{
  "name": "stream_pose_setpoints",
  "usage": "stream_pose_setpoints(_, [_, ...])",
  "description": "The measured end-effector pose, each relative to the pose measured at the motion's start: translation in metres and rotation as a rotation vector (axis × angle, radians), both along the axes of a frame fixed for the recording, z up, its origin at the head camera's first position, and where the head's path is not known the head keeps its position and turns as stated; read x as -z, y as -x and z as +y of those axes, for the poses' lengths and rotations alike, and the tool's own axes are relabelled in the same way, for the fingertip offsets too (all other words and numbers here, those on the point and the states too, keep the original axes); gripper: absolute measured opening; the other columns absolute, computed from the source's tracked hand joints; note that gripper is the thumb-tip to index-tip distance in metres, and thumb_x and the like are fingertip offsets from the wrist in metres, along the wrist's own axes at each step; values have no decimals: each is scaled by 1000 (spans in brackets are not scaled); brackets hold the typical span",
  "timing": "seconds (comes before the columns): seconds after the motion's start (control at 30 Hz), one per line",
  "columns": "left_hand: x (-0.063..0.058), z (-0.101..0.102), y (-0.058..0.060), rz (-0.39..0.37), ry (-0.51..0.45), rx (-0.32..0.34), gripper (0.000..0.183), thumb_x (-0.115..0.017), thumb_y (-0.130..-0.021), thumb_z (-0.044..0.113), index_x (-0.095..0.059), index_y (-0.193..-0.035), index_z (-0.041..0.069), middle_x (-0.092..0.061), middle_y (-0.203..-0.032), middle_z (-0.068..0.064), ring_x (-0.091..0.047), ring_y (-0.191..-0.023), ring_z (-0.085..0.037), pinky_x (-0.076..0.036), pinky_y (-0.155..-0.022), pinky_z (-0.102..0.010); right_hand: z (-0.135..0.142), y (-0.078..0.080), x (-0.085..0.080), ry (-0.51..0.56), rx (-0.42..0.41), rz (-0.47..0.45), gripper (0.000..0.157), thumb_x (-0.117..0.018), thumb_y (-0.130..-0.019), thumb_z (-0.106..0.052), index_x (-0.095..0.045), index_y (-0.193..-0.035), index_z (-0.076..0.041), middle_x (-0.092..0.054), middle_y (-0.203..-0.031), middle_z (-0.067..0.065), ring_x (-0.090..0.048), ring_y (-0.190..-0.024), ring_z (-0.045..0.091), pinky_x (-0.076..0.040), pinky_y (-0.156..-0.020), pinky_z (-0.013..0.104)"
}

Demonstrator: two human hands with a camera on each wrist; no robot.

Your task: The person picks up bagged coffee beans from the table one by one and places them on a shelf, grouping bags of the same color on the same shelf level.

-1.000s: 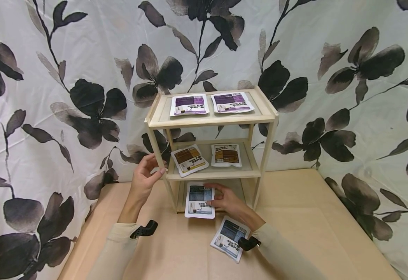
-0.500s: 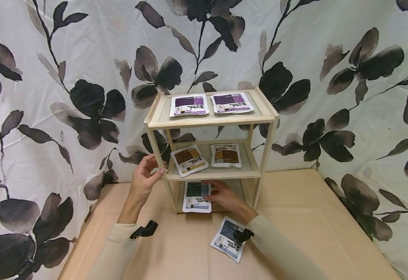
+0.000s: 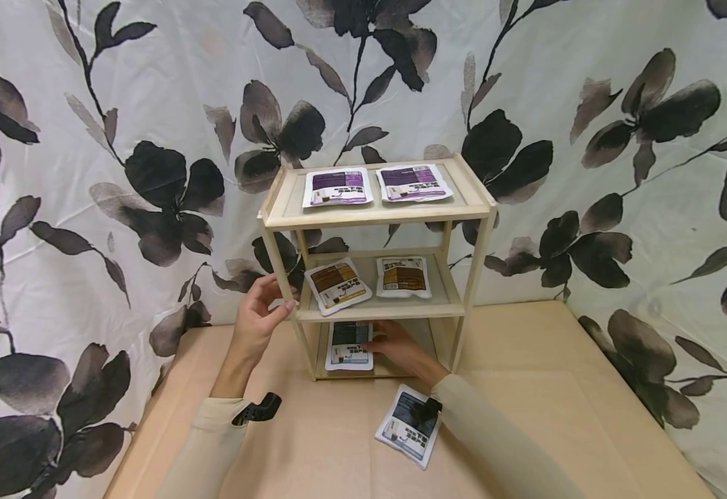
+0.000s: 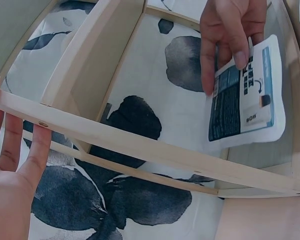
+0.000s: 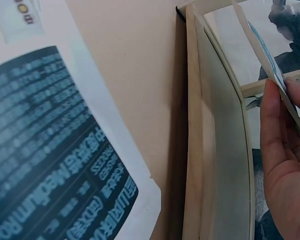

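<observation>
A small wooden three-tier shelf stands on the table. My left hand grips its left front post near the middle tier, thumb in front and fingers on the outer side. My right hand reaches under the middle tier and pinches a white pouch with a blue label by its right edge. The pouch is tilted above the bottom tier, at its left half; the middle tier hides its top edge. A second blue-label pouch lies on the table beneath my right wrist.
Two purple-label pouches, a left one and a right one, lie on the top tier. Two brown-label pouches, a slanted one and a straighter one, lie on the middle tier. A floral cloth hangs behind the shelf.
My right hand has moved the blue-label pouch inward, farther under the middle tier and slightly left. My left hand has stayed on the post, and the other pouches have not moved.
</observation>
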State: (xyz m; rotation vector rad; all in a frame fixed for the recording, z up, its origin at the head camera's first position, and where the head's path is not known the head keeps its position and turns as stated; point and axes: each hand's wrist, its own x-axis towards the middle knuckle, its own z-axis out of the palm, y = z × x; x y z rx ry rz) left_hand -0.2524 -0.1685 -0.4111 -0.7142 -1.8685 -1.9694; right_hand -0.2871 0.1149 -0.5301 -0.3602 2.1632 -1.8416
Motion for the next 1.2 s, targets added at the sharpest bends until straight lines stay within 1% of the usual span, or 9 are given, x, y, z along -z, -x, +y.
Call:
stream_pose_setpoints(0.07, [-1,0,0,2,1,-2,49,-67,-87,-16,-50,-133,-8,-64,-110,-21,-64,-100,-19,-58,-82,-27,-2,3,2,30,-11,-17,70,-74,-91,-7,-42,-153,-14,-44,-153,17,-61,-109,30,-57,-87,40])
stream_pose_setpoints(0.17, [-1,0,-1,-2,7,-6,49,-67,-87,-16,-50,-133,-7,-67,-109,-13,-64,-100,-20,-58,-83,-26,-4,7,4,37,-14,-32,72,-74,-90,-5,-40,-154,-12,-47,-149,19,-62,-106,27,-58,-86,39])
stream_pose_setpoints(0.33, [0,0,-2,-13,8,-9,50,-67,-87,-16,-50,-133,-7,-68,-108,0,-63,-101,-23,-57,-83,-26,-4,8,6,-29,3,-27,69,-77,-88,-6,-45,-150,-8,-52,-142,20,-62,-111,30,-57,-90,40])
stream_pose_setpoints(0.53, [0,0,-2,-14,13,-7,50,-67,-88,-16,-50,-134,-8,-68,-108,-1,-62,-101,-25,-57,-83,-26,-2,6,5,-124,23,71,68,-79,-85,-2,-47,-145,5,-55,-140,26,-59,-122,41,-52,-99,46])
stream_pose_setpoints(0.63, [-1,0,-2,-10,14,-6,50,-67,-87,-16,-49,-134,-9,-68,-108,-1,-63,-102,-25,-57,-83,-26,0,3,3,-138,34,99,67,-78,-85,0,-46,-143,10,-54,-140,30,-58,-123,46,-52,-99,50])
stream_pose_setpoints(0.8, [-1,0,-2,-9,10,-5,50,-67,-87,-17,-49,-134,-9,-68,-108,-1,-63,-101,-24,-57,-83,-26,7,-5,-2,-159,50,119,62,-73,-89,0,-46,-144,10,-52,-142,30,-58,-122,45,-53,-97,48])
stream_pose_setpoints(0.93, [0,0,-2,-12,7,-2,50,-67,-87,-16,-50,-133,-8,-68,-108,0,-63,-101,-22,-57,-82,-25,16,-12,-6,-209,49,189,53,-72,-92,-4,-53,-140,5,-61,-132,25,-64,-116,39,-55,-94,45])
stream_pose_setpoints(1.03, [0,0,-2,-9,12,-3,49,-67,-88,-16,-50,-133,-7,-68,-108,0,-63,-101,-20,-57,-82,-26,25,-16,-6,-246,25,256,48,-74,-90,-3,-57,-134,5,-66,-123,22,-67,-109,36,-56,-91,43])
stream_pose_setpoints(1.2, [0,0,-2,-6,16,-8,49,-67,-88,-15,-51,-133,-6,-67,-108,-1,-63,-101,-22,-57,-82,-26,41,-26,-9,-247,-54,288,48,-75,-89,0,-57,-133,6,-66,-120,26,-68,-103,36,-57,-86,37])
